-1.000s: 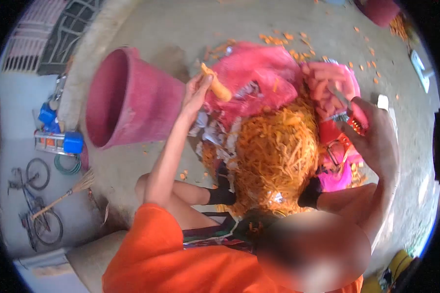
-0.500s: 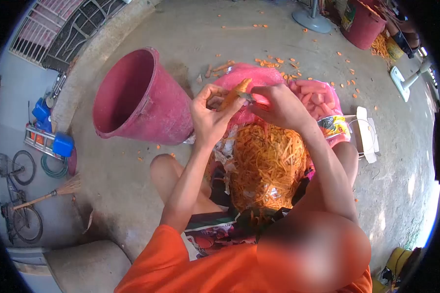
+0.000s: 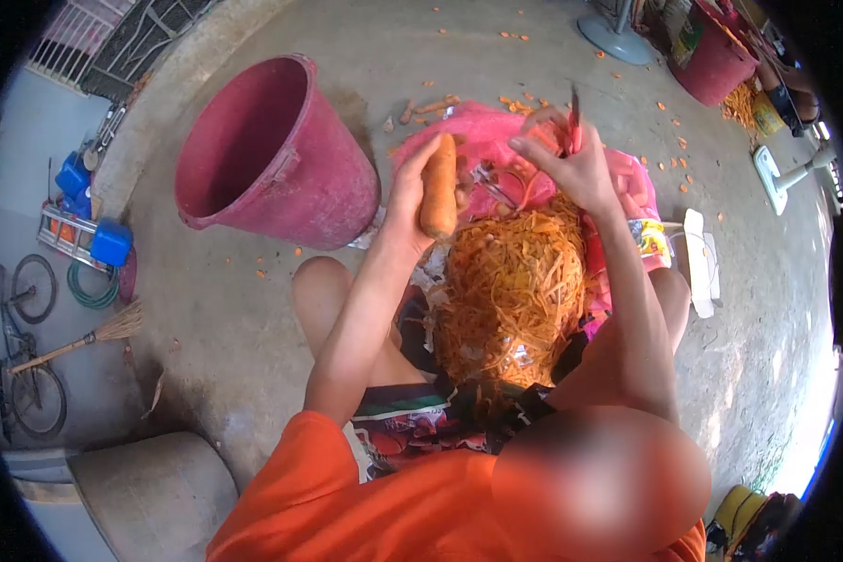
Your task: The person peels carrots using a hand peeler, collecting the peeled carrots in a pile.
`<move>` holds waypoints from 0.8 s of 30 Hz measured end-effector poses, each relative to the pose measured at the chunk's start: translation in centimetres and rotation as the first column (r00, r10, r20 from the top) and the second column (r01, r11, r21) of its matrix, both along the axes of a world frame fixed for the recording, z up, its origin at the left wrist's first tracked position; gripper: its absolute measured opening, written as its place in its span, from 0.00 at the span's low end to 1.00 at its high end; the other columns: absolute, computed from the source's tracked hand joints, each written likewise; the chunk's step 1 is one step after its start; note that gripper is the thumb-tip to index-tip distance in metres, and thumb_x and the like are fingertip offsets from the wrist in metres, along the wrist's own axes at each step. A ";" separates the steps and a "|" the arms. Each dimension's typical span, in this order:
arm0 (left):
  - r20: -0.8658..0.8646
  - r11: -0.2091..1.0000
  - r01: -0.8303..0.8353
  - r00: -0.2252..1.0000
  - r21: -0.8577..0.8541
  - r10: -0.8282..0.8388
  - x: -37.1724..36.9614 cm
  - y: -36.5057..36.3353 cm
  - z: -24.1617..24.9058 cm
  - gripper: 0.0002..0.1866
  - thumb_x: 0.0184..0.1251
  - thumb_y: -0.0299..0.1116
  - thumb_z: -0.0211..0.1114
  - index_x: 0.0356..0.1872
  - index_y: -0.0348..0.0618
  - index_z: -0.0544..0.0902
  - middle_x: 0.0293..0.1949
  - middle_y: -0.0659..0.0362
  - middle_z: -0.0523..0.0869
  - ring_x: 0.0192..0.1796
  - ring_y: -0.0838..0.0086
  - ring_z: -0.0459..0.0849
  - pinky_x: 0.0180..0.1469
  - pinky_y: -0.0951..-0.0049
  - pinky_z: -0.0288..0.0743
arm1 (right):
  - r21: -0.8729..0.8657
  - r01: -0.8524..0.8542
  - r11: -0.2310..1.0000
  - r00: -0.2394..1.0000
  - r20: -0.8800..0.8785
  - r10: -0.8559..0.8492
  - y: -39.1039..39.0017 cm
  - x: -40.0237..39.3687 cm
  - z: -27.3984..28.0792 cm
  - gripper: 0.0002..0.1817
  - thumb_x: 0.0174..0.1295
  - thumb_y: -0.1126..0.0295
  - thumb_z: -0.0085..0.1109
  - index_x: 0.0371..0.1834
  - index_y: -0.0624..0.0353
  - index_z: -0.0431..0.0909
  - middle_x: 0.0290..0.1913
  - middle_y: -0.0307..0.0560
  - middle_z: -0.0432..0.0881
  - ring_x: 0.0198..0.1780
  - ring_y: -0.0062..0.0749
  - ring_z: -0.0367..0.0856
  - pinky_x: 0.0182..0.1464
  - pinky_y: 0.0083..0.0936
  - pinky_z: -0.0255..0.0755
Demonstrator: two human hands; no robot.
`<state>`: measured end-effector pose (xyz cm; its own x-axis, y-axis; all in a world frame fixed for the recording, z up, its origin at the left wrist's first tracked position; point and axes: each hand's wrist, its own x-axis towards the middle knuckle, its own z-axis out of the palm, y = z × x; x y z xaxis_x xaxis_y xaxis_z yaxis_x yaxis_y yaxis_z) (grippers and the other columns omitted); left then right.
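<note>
My left hand (image 3: 410, 201) is closed around an orange carrot (image 3: 438, 192), which stands nearly upright in the view with its blunt end toward me. Apart from it, to the right, my right hand (image 3: 576, 169) grips a small knife (image 3: 574, 122) with a red handle. Its dark blade points away from me, and the thumb and forefinger are spread. Below both hands, a large heap of carrot peelings (image 3: 520, 290) lies between my legs. Beyond the heap is a pink plastic bag (image 3: 468, 131), partly hidden by my hands. Pale orange peeled carrots (image 3: 632, 178) show beside my right forearm.
A big pink bucket (image 3: 337, 169) stands tilted-looking at the left. Carrot slices (image 3: 515, 105) are scattered over the concrete floor. A white box-like object (image 3: 698, 262) sits at the right. Farther off are a second pink bucket (image 3: 717, 61) and a fan base (image 3: 613, 39).
My hands have drawn apart. The knife has left the carrot and its blade now points away. The carrot has been turned and brought nearer to me in my left hand.
</note>
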<state>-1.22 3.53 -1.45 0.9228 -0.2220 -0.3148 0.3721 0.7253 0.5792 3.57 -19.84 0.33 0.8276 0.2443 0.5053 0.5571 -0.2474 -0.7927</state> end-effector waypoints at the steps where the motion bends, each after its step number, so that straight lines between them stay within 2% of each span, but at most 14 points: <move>1: 0.042 0.996 0.079 0.996 -0.051 -0.077 0.4 -0.1 -0.6 0.17 0.76 0.44 0.64 0.56 0.45 0.80 0.43 0.57 0.84 0.38 0.70 0.85 0.29 0.72 0.79 | -0.001 0.010 1.000 1.000 -0.011 -0.010 0.6 -0.7 0.3 0.16 0.57 0.65 0.78 0.37 0.62 0.80 0.32 0.45 0.83 0.37 0.28 0.82 0.45 0.29 0.77; 3: 0.118 0.997 0.076 0.990 0.035 -0.079 0.1 -1.5 -1.1 0.18 0.75 0.47 0.64 0.56 0.46 0.80 0.43 0.59 0.85 0.38 0.73 0.86 0.30 0.73 0.81 | 0.165 -0.140 0.976 0.989 0.080 0.128 1.6 -1.9 1.0 0.17 0.53 0.70 0.81 0.39 0.61 0.81 0.38 0.39 0.85 0.43 0.20 0.81 0.49 0.26 0.76; 7: 0.165 0.993 0.066 0.983 0.100 -0.082 0.0 -2.9 -1.2 0.20 0.74 0.49 0.65 0.56 0.48 0.79 0.46 0.60 0.86 0.42 0.77 0.87 0.37 0.74 0.85 | 0.074 -0.304 0.950 0.946 0.140 0.292 2.1 -3.5 1.8 0.19 0.51 0.68 0.83 0.42 0.60 0.84 0.37 0.41 0.86 0.42 0.26 0.84 0.48 0.25 0.77; 10: 0.150 0.993 0.070 0.985 0.099 -0.084 0.1 -4.0 -0.2 0.17 0.77 0.46 0.64 0.57 0.47 0.79 0.47 0.60 0.85 0.42 0.77 0.87 0.38 0.73 0.85 | -0.029 -0.271 0.962 0.928 0.258 0.269 1.6 -2.9 2.0 0.19 0.51 0.68 0.83 0.42 0.61 0.84 0.37 0.43 0.87 0.42 0.28 0.85 0.47 0.25 0.78; 12: 0.210 0.994 0.081 0.973 0.079 -0.096 0.2 -3.8 -0.7 0.19 0.77 0.42 0.63 0.61 0.43 0.79 0.50 0.57 0.87 0.51 0.72 0.88 0.48 0.71 0.87 | -0.061 -0.245 0.968 0.949 0.190 0.252 0.6 -0.6 -0.6 0.19 0.52 0.67 0.82 0.43 0.62 0.85 0.39 0.45 0.88 0.43 0.29 0.87 0.46 0.27 0.79; 13: 0.208 0.993 0.083 0.973 0.079 -0.098 0.4 -3.3 -1.2 0.19 0.77 0.42 0.63 0.61 0.43 0.79 0.50 0.57 0.87 0.51 0.72 0.88 0.48 0.71 0.87 | 0.107 -0.102 0.989 0.993 0.073 0.094 -0.1 1.2 -1.7 0.18 0.53 0.67 0.82 0.42 0.61 0.85 0.38 0.45 0.88 0.42 0.28 0.86 0.45 0.27 0.78; 14: 0.165 0.976 0.199 0.964 0.083 -0.211 0.8 -2.5 -1.9 0.18 0.77 0.42 0.63 0.60 0.43 0.79 0.49 0.58 0.87 0.47 0.72 0.88 0.43 0.71 0.87 | 0.250 0.061 0.966 0.997 -0.065 -0.047 -0.7 2.1 -2.2 0.16 0.53 0.67 0.81 0.41 0.61 0.85 0.37 0.44 0.88 0.41 0.26 0.86 0.43 0.27 0.78; 15: 0.126 0.947 0.312 0.939 0.083 -0.320 1.1 -2.3 -1.8 0.18 0.77 0.42 0.63 0.59 0.44 0.80 0.47 0.58 0.87 0.44 0.73 0.89 0.39 0.72 0.87 | 0.248 0.058 0.967 0.997 -0.059 -0.045 -1.1 2.0 -1.5 0.16 0.53 0.67 0.81 0.41 0.61 0.85 0.37 0.44 0.88 0.41 0.26 0.86 0.43 0.27 0.78; 17: 0.114 0.971 0.223 0.966 0.090 -0.233 1.2 -3.5 -2.2 0.17 0.77 0.43 0.64 0.58 0.45 0.80 0.46 0.59 0.88 0.40 0.74 0.88 0.35 0.73 0.86 | 0.173 0.159 0.972 0.976 -0.177 -0.128 -1.9 1.8 -0.4 0.16 0.54 0.67 0.81 0.39 0.61 0.84 0.34 0.40 0.88 0.37 0.20 0.83 0.41 0.25 0.78; 18: 0.095 0.987 0.134 0.985 0.094 -0.143 1.0 -4.0 -2.2 0.17 0.77 0.43 0.64 0.58 0.46 0.80 0.45 0.60 0.88 0.37 0.75 0.88 0.30 0.74 0.85 | 0.169 0.158 0.973 0.977 -0.169 -0.130 -1.2 0.6 0.2 0.16 0.54 0.67 0.81 0.39 0.61 0.84 0.34 0.40 0.88 0.37 0.20 0.83 0.41 0.25 0.78; 20: 0.150 0.993 0.113 0.982 0.030 -0.116 1.0 -4.4 -1.3 0.17 0.77 0.44 0.64 0.58 0.46 0.80 0.44 0.60 0.87 0.37 0.76 0.88 0.30 0.74 0.85 | -0.094 -0.187 0.978 0.924 0.320 0.208 0.9 -2.1 1.2 0.15 0.55 0.68 0.80 0.38 0.61 0.83 0.32 0.37 0.87 0.35 0.16 0.81 0.39 0.21 0.77; 22: 0.109 0.974 0.169 0.976 0.152 -0.187 1.0 -4.0 -1.1 0.16 0.78 0.45 0.62 0.58 0.47 0.79 0.44 0.61 0.85 0.42 0.73 0.87 0.35 0.69 0.86 | -0.120 -0.161 0.980 0.944 0.270 0.188 0.2 -1.2 0.4 0.15 0.55 0.68 0.80 0.39 0.61 0.83 0.33 0.37 0.88 0.35 0.16 0.82 0.38 0.21 0.77; 23: 0.067 0.997 0.072 0.995 0.027 -0.074 0.8 -4.6 -1.4 0.16 0.78 0.44 0.62 0.57 0.47 0.79 0.43 0.60 0.85 0.40 0.72 0.87 0.33 0.71 0.85 | -0.144 -0.143 0.979 0.963 0.208 0.172 -0.3 -0.8 -0.4 0.14 0.56 0.69 0.79 0.40 0.62 0.83 0.34 0.37 0.88 0.35 0.16 0.82 0.38 0.20 0.77; 24: 0.051 0.996 0.078 0.996 0.030 -0.080 0.6 -4.3 -2.0 0.16 0.78 0.44 0.62 0.57 0.47 0.79 0.43 0.60 0.85 0.40 0.72 0.87 0.33 0.71 0.85 | 0.109 -0.038 0.993 0.996 0.086 0.028 -0.7 0.5 -1.4 0.12 0.57 0.70 0.77 0.39 0.62 0.83 0.33 0.37 0.88 0.35 0.16 0.82 0.38 0.19 0.77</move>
